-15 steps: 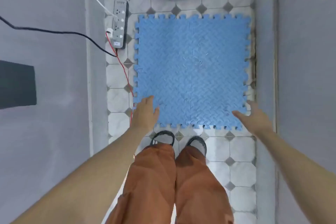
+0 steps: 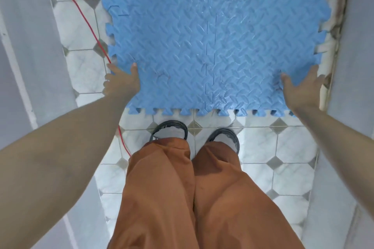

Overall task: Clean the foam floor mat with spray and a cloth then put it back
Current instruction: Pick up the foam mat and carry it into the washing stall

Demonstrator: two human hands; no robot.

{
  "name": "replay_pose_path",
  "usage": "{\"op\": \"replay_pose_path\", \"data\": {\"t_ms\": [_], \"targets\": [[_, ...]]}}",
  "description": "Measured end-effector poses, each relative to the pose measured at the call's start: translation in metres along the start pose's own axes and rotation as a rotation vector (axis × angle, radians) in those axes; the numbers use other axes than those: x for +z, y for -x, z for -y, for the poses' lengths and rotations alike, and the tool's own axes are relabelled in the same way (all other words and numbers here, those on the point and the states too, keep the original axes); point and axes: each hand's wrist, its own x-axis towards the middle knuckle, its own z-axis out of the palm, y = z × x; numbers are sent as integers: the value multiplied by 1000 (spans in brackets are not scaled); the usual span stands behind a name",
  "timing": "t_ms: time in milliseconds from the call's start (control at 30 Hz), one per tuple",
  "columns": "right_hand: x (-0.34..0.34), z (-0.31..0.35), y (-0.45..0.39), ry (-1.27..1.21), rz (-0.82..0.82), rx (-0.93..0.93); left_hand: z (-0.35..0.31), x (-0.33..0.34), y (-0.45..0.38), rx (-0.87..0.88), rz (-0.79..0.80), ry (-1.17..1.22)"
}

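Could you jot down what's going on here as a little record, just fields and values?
Mat: blue foam floor mat, flat on tiled floor
Left hand: at mat's near-left edge, thumb on top
Right hand: fingers spread at near-right corner
Beside mat: red cable on left
Spray, cloth: not in view

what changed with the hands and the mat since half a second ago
Both hands have reached the mat: the left hand now lies at its left edge, thumb on top, and the right hand at its right edge. Whether either has a grip yet is unclear. The mat still lies flat on the tiles, feet unmoved.
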Motion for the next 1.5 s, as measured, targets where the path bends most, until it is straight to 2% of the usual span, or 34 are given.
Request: {"op": "replay_pose_path", "data": {"t_ms": [100, 267, 400, 533, 767, 1000, 1200, 1367, 1500], "targets": [[4, 7, -3, -47, -40, 108, -2, -2, -6, -82, 66, 131], [-14, 15, -14, -96, -54, 236, 3, -20, -11, -134, 35, 158], [-46, 24, -9, 12, -13, 290, 13, -57, -1, -87, 51, 189], [-83, 38, 25, -58, 45, 293, 14, -112, 16, -35, 64, 174], [-172, 77, 130, 35, 68, 214, 14, -245, 66, 3, 38, 200], [-283, 97, 239, 193, 134, 149, 25, -386, 134, 54, 85, 11], [-342, 84, 337, 254, 255, 227, 47, -468, 190, 166, 152, -136], [-367, 58, 445, 165, 232, 321, 56, -523, 233, 333, 168, -306], [-376, 31, 539, 52, 190, 432, 50, -558, 268, 552, 189, -449]]}}
